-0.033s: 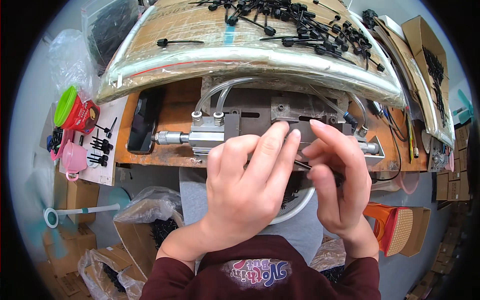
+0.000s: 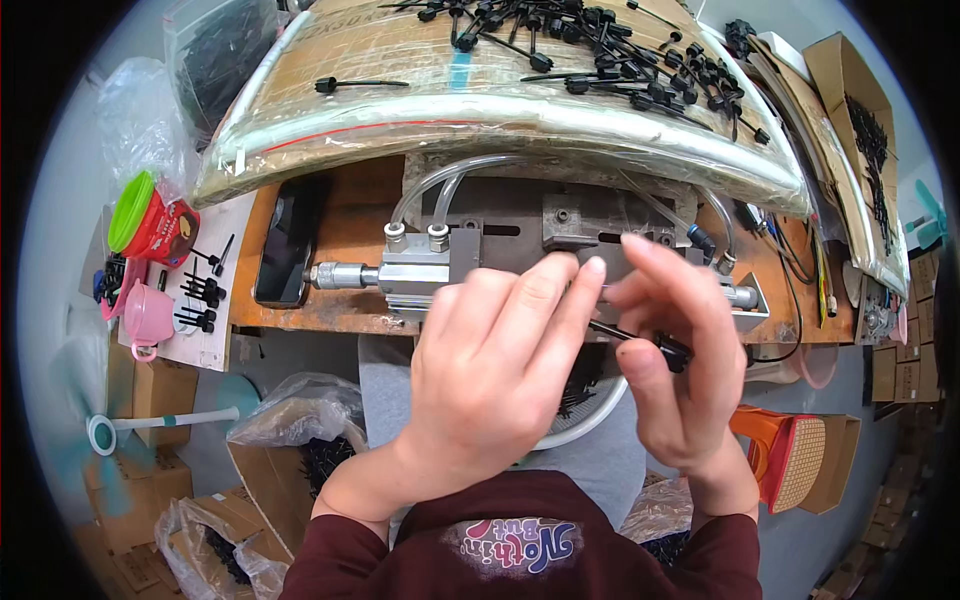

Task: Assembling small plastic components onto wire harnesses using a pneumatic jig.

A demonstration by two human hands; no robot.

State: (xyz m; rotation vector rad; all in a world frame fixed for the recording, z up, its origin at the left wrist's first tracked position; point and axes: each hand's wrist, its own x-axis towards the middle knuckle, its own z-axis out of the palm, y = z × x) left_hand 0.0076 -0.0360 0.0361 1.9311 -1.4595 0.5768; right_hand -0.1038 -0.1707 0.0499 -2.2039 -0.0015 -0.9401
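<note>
Over the front of the metal fixture point(image 2: 420, 272), my two hands are close together. A thin black rod with a thicker black knob point(image 2: 672, 352) lies between the thumb and curled fingers of my right hand point(image 2: 690, 350). The rod's thin end runs left, behind the fingers of my left hand point(image 2: 500, 370). My left hand shows its back, fingers bent and close together; its grip is hidden. Below the hands, a white-rimmed basket point(image 2: 600, 412) in my lap holds small black pieces.
Several black stemmed parts point(image 2: 600, 75) lie on the wrapped board point(image 2: 330, 120) above the fixture. A phone point(image 2: 283, 250) lies left on the wooden bench. Clear tubes point(image 2: 425, 190) arch behind the fixture. A pink cup point(image 2: 150, 315) and red tub point(image 2: 165, 235) stand at far left.
My right hand has shifted slightly, and the black knob and rod between its thumb and fingers show more plainly. My left hand has moved only a little.
</note>
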